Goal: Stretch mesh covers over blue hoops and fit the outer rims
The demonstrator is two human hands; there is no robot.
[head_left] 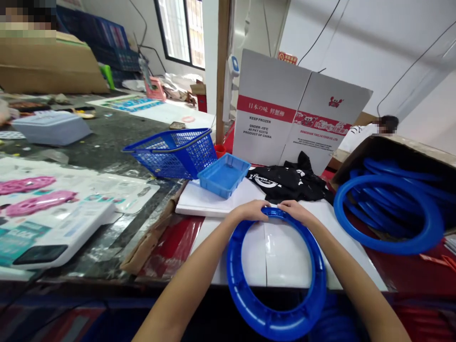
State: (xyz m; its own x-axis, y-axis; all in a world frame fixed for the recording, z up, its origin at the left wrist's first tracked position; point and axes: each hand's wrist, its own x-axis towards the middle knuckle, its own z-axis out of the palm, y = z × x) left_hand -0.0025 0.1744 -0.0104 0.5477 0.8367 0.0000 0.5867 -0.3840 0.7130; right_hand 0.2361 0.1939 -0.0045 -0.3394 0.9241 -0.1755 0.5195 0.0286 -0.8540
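Observation:
A blue plastic ring (237, 280) with a hollow, ribbed underside is tilted over the table's front edge, its lower part hanging past it. At the ring's far side, my left hand (252, 210) grips the rim with fingers curled over it. Close beside it, my right hand (296, 210) holds the same rim, a short stretch of ring showing between the two. White board (285, 251) lies under the ring and shows through its opening. Just beyond my hands is a crumpled black cloth (290, 183) with white print.
A carton (409, 147) of blue rings stands at right, one ring (392, 249) leaning out. A blue basket (171, 152) and a light blue tray (225, 175) are behind on the left. A printed cardboard panel (270, 114) stands behind. Another person (366, 130) is at far right.

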